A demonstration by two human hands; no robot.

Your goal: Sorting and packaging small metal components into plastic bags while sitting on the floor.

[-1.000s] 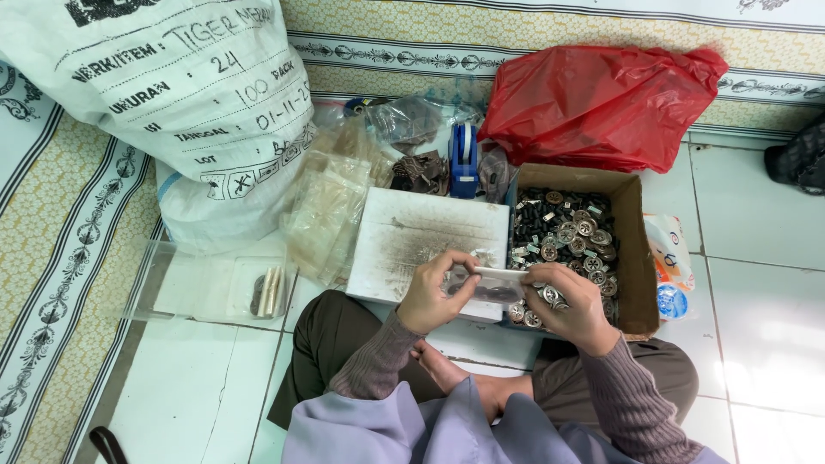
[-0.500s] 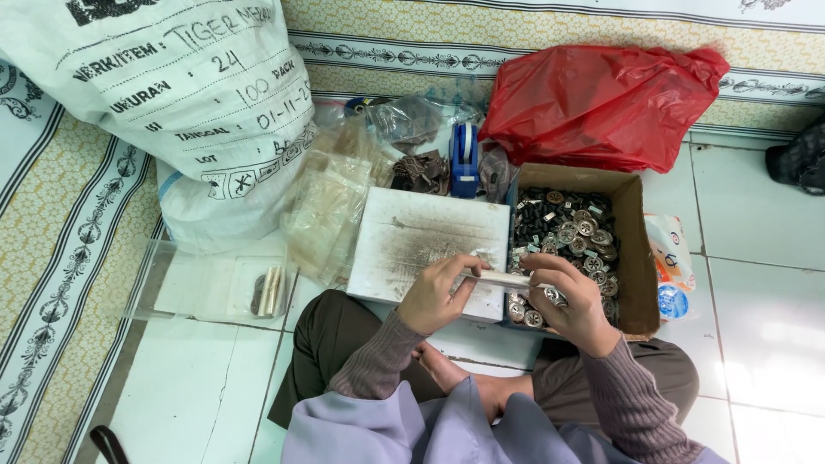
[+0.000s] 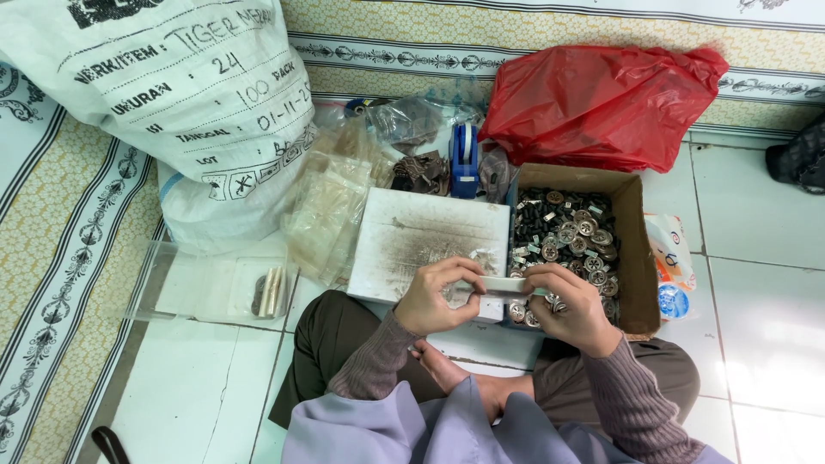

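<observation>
You are sitting on the white tiled floor point(image 3: 756, 344) and looking down at your two hands from the head camera, the only view there is.

Your left hand point(image 3: 436, 296) and your right hand point(image 3: 571, 309) are close together in front of you. Both pinch the same thing: a thin, pale strip of tape or plastic point(image 3: 507, 284) that runs flat from one hand to the other. Your left fingers close on its left end and your right fingers close on its right end. A small clear plastic packet point(image 3: 471, 268) shows just above your left fingers, but it is too small to tell what is in it.

The strip hangs over the near edge of a flat white square board with grey scuff marks point(image 3: 434, 234). Just to the right of the board sits an open brown cardboard box point(image 3: 634, 249) full of round silver metal buttons point(image 3: 577, 236) and small dark bits.

Behind the board stands a blue tape dispenser point(image 3: 464, 156). A crumpled red plastic bag point(image 3: 601, 99) lies behind the box. A big white woven sack with black writing point(image 3: 172, 94) leans on the left. A heap of clear plastic bags point(image 3: 331, 202) lies between the sack and the board.
</observation>
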